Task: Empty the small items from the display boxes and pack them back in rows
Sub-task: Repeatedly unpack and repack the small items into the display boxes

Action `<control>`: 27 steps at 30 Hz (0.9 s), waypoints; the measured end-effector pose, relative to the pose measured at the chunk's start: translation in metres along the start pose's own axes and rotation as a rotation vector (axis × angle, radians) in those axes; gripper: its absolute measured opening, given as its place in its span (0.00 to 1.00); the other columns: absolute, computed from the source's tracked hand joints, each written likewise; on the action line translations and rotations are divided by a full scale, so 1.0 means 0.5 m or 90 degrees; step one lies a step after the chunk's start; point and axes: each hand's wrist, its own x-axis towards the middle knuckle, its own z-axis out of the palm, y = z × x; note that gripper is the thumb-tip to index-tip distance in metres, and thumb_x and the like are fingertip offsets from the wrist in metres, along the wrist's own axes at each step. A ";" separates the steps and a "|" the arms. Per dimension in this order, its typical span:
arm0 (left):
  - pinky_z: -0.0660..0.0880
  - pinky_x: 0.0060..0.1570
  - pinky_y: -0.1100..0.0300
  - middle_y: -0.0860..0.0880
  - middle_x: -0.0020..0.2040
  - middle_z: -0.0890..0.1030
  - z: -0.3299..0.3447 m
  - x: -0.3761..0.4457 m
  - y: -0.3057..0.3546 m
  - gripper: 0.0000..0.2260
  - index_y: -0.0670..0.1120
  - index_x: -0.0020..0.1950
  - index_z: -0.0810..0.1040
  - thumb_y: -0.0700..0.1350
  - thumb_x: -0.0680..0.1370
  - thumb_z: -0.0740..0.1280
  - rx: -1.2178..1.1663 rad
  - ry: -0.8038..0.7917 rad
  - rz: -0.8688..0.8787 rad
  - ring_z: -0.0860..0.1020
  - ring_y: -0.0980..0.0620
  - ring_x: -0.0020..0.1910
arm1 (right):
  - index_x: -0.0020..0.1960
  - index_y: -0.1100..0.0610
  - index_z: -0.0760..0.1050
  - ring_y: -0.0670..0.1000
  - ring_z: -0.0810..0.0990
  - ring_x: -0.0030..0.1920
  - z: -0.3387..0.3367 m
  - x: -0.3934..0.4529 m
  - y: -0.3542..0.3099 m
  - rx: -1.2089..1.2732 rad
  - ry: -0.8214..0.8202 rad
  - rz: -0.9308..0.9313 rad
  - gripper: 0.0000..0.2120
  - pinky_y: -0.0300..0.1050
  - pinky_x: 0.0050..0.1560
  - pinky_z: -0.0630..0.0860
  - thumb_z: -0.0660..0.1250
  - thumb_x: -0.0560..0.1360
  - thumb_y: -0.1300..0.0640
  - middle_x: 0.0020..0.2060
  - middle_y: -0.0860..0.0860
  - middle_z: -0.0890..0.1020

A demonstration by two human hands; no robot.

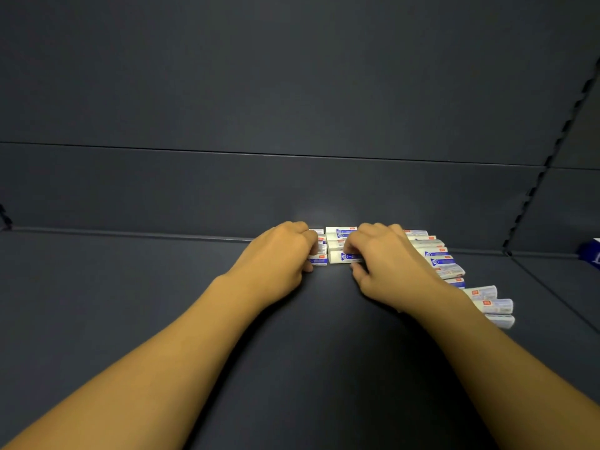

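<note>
Dark grey shelving fills the head view, a bare back panel (292, 108) rising behind the shelf (130, 303) where I work. Both my hands reach to the back edge. My left hand (279, 251) has its fingers curled round a short stack of small white-and-blue boxes (319, 254); my right hand (386, 261) pinches the near box of a second stack (339, 245) just beside it. More of the same boxes (441, 258) trail in a loose, slanting line to the right, past my wrist, toward the shelf front.

Risk, as I judge it: my right forearm lies close over that line, and a careless drag could scatter it or nudge the end boxes off.

A blue carton (594, 254) shows at the far right edge, cropped; I cannot tell what it holds.
</note>
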 end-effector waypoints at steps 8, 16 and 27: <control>0.75 0.53 0.50 0.50 0.55 0.76 -0.005 0.000 0.005 0.08 0.47 0.56 0.78 0.39 0.78 0.68 -0.051 -0.079 -0.033 0.76 0.48 0.53 | 0.58 0.49 0.74 0.48 0.72 0.54 0.003 -0.002 0.000 0.002 0.005 -0.001 0.09 0.42 0.58 0.61 0.64 0.77 0.54 0.53 0.45 0.75; 0.75 0.51 0.52 0.51 0.55 0.75 -0.006 -0.006 -0.003 0.07 0.46 0.56 0.80 0.42 0.78 0.69 -0.054 -0.080 -0.012 0.76 0.48 0.52 | 0.61 0.49 0.75 0.48 0.73 0.58 0.006 0.002 0.004 0.004 -0.014 0.016 0.11 0.42 0.59 0.59 0.65 0.78 0.53 0.57 0.45 0.76; 0.75 0.52 0.53 0.52 0.51 0.78 -0.007 -0.003 -0.016 0.10 0.48 0.53 0.80 0.47 0.75 0.75 -0.137 -0.107 -0.014 0.76 0.51 0.49 | 0.65 0.47 0.74 0.48 0.69 0.64 -0.005 0.014 0.013 0.006 -0.125 0.005 0.14 0.45 0.63 0.59 0.67 0.79 0.48 0.61 0.44 0.74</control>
